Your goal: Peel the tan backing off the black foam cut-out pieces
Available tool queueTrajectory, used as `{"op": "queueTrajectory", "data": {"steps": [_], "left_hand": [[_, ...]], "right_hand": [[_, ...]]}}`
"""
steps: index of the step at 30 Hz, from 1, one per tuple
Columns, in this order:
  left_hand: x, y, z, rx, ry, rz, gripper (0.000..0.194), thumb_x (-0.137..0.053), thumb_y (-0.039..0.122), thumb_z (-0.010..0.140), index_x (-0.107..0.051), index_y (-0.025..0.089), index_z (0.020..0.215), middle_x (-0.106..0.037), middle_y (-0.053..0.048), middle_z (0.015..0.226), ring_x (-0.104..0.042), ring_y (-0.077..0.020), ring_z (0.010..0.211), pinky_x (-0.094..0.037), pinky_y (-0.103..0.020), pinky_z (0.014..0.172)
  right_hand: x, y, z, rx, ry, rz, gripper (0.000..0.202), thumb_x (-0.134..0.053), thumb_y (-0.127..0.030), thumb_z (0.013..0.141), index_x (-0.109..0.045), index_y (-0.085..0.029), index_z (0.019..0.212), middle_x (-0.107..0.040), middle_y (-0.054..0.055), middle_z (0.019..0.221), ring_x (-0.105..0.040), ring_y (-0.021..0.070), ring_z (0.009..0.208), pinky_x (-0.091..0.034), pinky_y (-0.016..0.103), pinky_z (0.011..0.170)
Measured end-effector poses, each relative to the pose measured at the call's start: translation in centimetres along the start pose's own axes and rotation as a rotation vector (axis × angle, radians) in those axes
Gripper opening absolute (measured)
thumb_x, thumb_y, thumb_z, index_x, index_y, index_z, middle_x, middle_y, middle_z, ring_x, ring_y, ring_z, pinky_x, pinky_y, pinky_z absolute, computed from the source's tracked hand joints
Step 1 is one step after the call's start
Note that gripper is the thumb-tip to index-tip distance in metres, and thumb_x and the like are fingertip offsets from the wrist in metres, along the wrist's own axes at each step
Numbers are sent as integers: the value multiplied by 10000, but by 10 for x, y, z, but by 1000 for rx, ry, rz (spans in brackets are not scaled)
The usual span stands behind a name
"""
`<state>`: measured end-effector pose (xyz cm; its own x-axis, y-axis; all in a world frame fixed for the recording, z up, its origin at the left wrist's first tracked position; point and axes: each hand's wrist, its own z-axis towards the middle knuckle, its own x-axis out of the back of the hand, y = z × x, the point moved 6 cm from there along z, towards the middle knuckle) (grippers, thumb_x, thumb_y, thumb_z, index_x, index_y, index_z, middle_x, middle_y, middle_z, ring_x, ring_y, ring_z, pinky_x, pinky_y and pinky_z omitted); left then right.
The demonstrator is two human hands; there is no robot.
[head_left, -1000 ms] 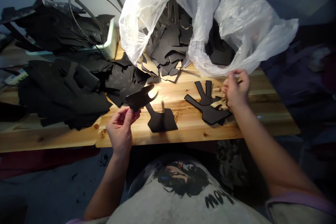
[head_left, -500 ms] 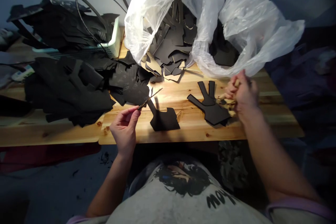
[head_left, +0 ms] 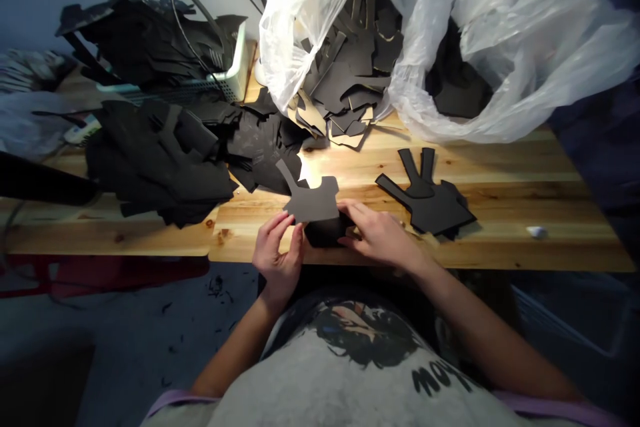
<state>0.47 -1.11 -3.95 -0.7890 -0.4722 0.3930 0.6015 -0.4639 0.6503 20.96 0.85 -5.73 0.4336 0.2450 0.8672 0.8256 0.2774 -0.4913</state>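
A flat dark cut piece [head_left: 314, 203] with one long prong is pinched at its lower left edge between the thumb and fingers of the left hand [head_left: 277, 250], and is held above the near part of the wooden surface [head_left: 515, 193]. Just beneath it, a blacker piece [head_left: 325, 232] is partly covered, and its right end is gripped between the thumb and fingers of the right hand [head_left: 380, 233]. Tan scraps [head_left: 425, 237] are seen beside the right hand; whether any are held by it cannot be told. To the right, pronged black pieces [head_left: 435, 207] are laid overlapping, with a small white object [head_left: 537, 232] placed beyond them. On the left, a large heap of black sheets [head_left: 160, 160] is spread in front of a pale basket [head_left: 235, 77], which is filled with more dark material [head_left: 135, 40]. At the back, dark and tan cutouts [head_left: 345, 80] are partly enclosed by a translucent plastic bag [head_left: 295, 20].
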Motion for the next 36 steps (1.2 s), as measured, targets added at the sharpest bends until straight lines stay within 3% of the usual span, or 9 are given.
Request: {"op": "queueTrajectory", "data": {"steps": [3,5,7,9,11,16,22,36], "left_hand": [[2,12,-13,-134,-52,20,244,-731,141,892,-712,187,1131,-726,-83,1094,-718,-199,995,-618,-341,898],[1,20,-23,-192,-74,27,285,-754,113,866,-709,179,1139,-732,-87,1077,-730,-193,960,-627,-311,871],[-1,25,-34,-221,-85,28,316,-769,108,850,-705,180,1151,-736,-89,1069,-742,-191,919,-640,-294,835],[-6,28,-43,-237,-107,19,346,-776,121,849,-696,188,1178,-737,-90,1075,-751,-194,891,-653,-294,807],[-11,28,-50,-241,-133,-1,373,-777,133,852,-684,192,1208,-737,-92,1087,-757,-198,880,-661,-297,792],[-20,26,-57,-240,-186,-36,400,-765,140,865,-666,194,1249,-747,-96,1086,-764,-210,881,-670,-301,799],[-23,23,-60,-255,-278,5,351,-741,136,881,-668,139,1225,-748,-137,1076,-760,-225,925,-661,-298,839],[-22,21,-54,-224,-349,17,277,-728,119,894,-665,102,1164,-735,-148,1083,-741,-209,974,-637,-293,898]], "right_hand": [[3,7,-24,24,72,78,510,-691,-273,882,-575,-213,1374,-555,102,1473,-678,310,1142,-589,413,886],[10,13,-42,-45,246,227,376,-656,-265,894,-620,-223,1266,-629,102,1379,-670,291,1155,-570,408,920],[16,18,-59,-167,429,456,180,-645,-305,916,-635,-218,1074,-722,89,1153,-704,255,1041,-571,370,877],[16,19,-70,-257,501,667,176,-685,-368,905,-600,-216,927,-722,48,915,-713,208,839,-574,308,760],[13,14,-73,-274,487,768,217,-727,-382,869,-595,-210,857,-677,20,807,-683,177,732,-556,264,676],[2,18,-78,-322,491,739,177,-752,-358,834,-683,-196,853,-670,26,793,-651,158,680,-528,236,602],[-12,20,-82,-345,477,643,221,-751,-360,839,-732,-195,984,-739,67,915,-704,184,749,-575,266,670],[-21,20,-80,-281,424,499,260,-706,-334,890,-754,-195,1105,-766,62,975,-732,189,787,-597,274,754]]}}
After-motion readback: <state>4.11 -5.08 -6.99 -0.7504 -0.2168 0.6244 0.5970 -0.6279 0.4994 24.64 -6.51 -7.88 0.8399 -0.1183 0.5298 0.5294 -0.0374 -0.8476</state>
